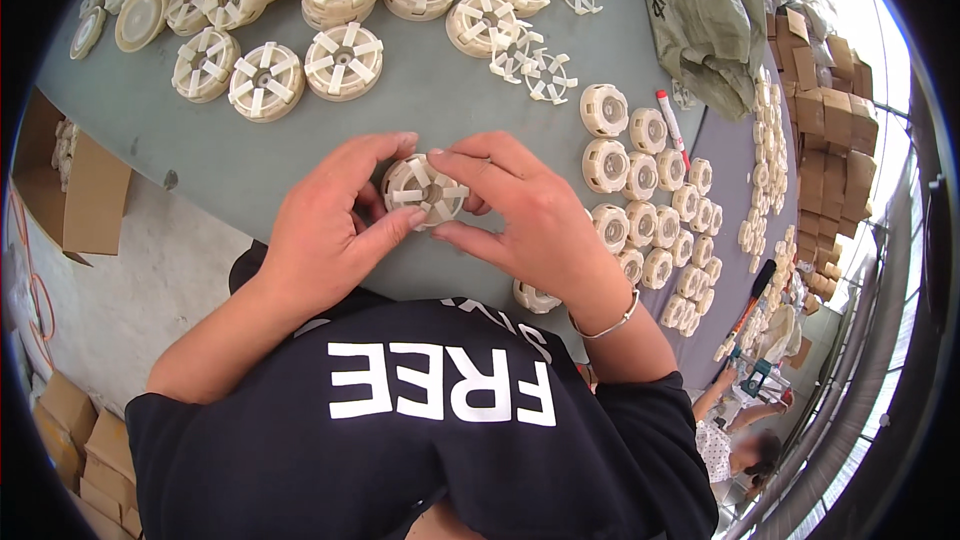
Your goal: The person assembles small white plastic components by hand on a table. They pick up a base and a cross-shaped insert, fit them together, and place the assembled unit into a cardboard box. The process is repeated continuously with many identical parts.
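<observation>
Between my two hands, just above the near edge of the grey-green table (470, 110), is a round cream plastic part (425, 192) with pale spokes across its face. My left hand (335, 210) grips its left side, the thumb lying on the lower rim. From the right, my right hand (520, 205) closes its fingers and thumb on the other edge. Beyond my hands stand similar spoked round parts (344, 62), some stacked. Loose white spoked rings (550, 76) lie to their right. Rows of cream round parts with clear centres (606, 165) fill the table's right side.
A red and white marker (672, 125) lies among the right-hand rows. An olive cloth bag (705, 15) rests at the far right. Left of the table is an open cardboard box (85, 185). Another person (735, 450) works at the lower right, near stacked cartons (835, 140).
</observation>
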`<state>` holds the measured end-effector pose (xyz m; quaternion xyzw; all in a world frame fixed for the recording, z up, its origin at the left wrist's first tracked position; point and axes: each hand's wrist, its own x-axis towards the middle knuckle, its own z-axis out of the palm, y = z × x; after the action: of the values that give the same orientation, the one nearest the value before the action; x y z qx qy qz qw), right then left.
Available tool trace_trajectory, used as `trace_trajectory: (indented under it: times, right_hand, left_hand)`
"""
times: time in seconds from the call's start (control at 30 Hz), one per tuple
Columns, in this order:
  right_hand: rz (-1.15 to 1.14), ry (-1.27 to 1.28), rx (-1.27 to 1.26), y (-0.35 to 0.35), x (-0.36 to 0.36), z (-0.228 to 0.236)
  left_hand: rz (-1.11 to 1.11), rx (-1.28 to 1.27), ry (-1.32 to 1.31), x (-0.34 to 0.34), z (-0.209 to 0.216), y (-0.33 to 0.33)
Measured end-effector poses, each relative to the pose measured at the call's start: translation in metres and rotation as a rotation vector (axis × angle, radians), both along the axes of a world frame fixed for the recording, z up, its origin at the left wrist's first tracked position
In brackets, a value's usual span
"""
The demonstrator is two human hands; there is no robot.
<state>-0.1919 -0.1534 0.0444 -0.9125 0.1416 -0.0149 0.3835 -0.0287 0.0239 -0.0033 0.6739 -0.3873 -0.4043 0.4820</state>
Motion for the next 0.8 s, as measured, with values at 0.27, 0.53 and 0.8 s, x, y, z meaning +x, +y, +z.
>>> trace_trajectory:
  times: [0.27, 0.53, 0.8]
  right_hand:
    - [-0.014, 0.007, -0.156, 0.016, -0.001, -0.009]
    - [-0.008, 0.062, -0.214, 0.022, 0.0, -0.006]
    - [-0.03, -0.053, -0.405, -0.04, -0.006, -0.004]
  left_hand:
    - [-0.052, -0.048, 0.1, 0.008, 0.003, -0.006]
    - [-0.049, -0.091, 0.016, 0.003, -0.004, 0.0]
    - [0.025, 0.048, -0.356, 0.015, 0.009, 0.001]
